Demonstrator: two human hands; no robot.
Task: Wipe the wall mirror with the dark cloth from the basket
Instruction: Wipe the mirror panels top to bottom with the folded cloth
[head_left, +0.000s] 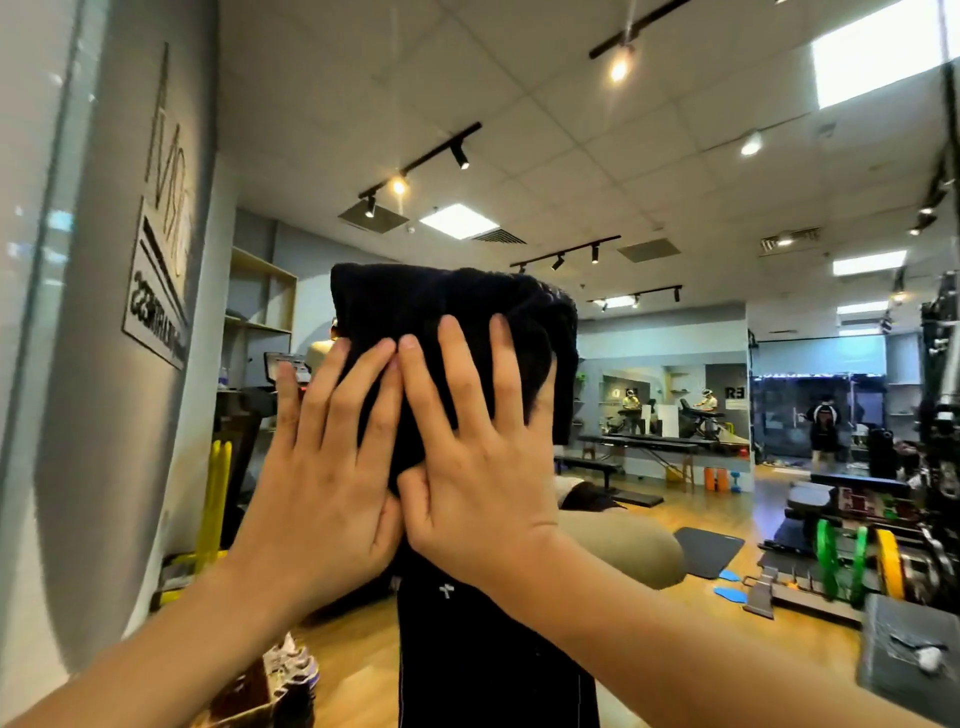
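Note:
The wall mirror fills nearly the whole head view and reflects a gym room. A dark cloth is pressed flat against the glass at about head height. My left hand lies on the cloth's lower left with its fingers spread. My right hand presses on the cloth's lower right, fingers apart, its thumb touching the left hand. Both palms push the cloth onto the mirror rather than gripping it. My own reflection is mostly hidden behind the cloth and hands.
A grey wall with mirrored lettering stands at the left. A basket with light items sits at the bottom left. In the reflection at the right are weight plates, benches, a floor mat and distant people.

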